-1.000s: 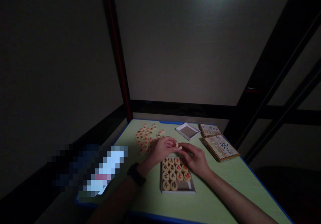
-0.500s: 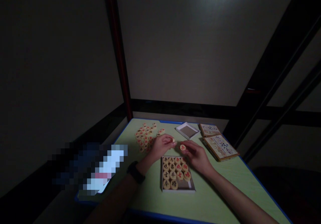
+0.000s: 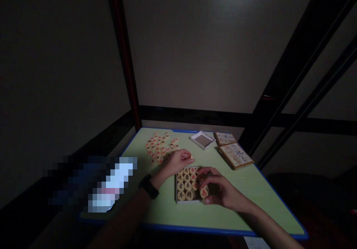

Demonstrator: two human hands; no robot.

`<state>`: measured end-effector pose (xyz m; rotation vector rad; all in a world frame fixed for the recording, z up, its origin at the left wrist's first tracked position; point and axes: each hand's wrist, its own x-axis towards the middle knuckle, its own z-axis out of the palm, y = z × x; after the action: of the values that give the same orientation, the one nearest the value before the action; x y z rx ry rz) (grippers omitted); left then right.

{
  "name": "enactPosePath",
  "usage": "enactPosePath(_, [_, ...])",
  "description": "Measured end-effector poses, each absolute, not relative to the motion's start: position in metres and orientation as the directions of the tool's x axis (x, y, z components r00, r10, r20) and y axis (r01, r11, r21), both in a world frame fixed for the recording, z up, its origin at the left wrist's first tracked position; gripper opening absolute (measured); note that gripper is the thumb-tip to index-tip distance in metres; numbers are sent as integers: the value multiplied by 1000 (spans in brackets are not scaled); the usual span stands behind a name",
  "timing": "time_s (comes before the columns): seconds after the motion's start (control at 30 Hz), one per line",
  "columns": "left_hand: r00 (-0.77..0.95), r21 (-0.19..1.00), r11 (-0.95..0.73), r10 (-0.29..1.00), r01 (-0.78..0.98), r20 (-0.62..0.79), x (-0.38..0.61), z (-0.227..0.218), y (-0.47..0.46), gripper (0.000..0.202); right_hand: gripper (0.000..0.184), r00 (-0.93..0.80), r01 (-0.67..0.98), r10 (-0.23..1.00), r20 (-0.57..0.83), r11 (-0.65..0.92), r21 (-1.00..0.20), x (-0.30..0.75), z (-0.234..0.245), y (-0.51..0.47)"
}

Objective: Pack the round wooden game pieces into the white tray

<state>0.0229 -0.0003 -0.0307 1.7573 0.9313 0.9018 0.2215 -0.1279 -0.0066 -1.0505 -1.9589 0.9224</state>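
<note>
A shallow box [image 3: 176, 198] on the green table [image 3: 245, 193] holds rows of round cream game pieces with red or black characters. My right hand [image 3: 220, 189] is over the box's near right corner, fingers pinched on a red-marked piece [image 3: 204, 192] that it holds at the bottom row. My left hand [image 3: 178, 160] rests just beyond the box's far left edge, fingers curled round another cream piece [image 3: 191, 156]. A black watch [image 3: 149, 186] is on my left wrist.
A loose pile of several pieces [image 3: 158, 148] lies at the table's far left. An empty white box lid [image 3: 202, 139] and two patterned boards [image 3: 234, 154] sit at the far right. A pixelated bright patch [image 3: 97, 185] is at the near left. Dark posts frame the table.
My right hand moved from above the box's far edge down to its near right corner, carrying the red-marked piece. My left hand stayed near the far edge. The view shifted slightly.
</note>
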Motion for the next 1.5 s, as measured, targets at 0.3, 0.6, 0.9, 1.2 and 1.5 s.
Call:
enactPosePath(0.3, [460,942,-289,869,172,183,21,-26,-3,19,35,-418,453,878,231,422,-785,228,-8,-123])
enactPosePath(0.6, [490,962,-244,858,122,155,22,-25,-4,21,41,-561,537,803,201,538,-650,222,8,-128])
enactPosePath(0.9, [477,971,-227,864,79,164,23,-23,-5,24,30,-596,587,789,150,556,-589,215,16,-128])
enactPosePath(1.2, [568,982,-77,807,-174,164,16,-5,-9,51,20,-351,509,827,439,562,-651,225,22,-109])
enactPosePath(1.5, [540,986,15,838,-167,79,23,-16,-8,56,31,-329,739,752,571,582,-341,179,5,-85])
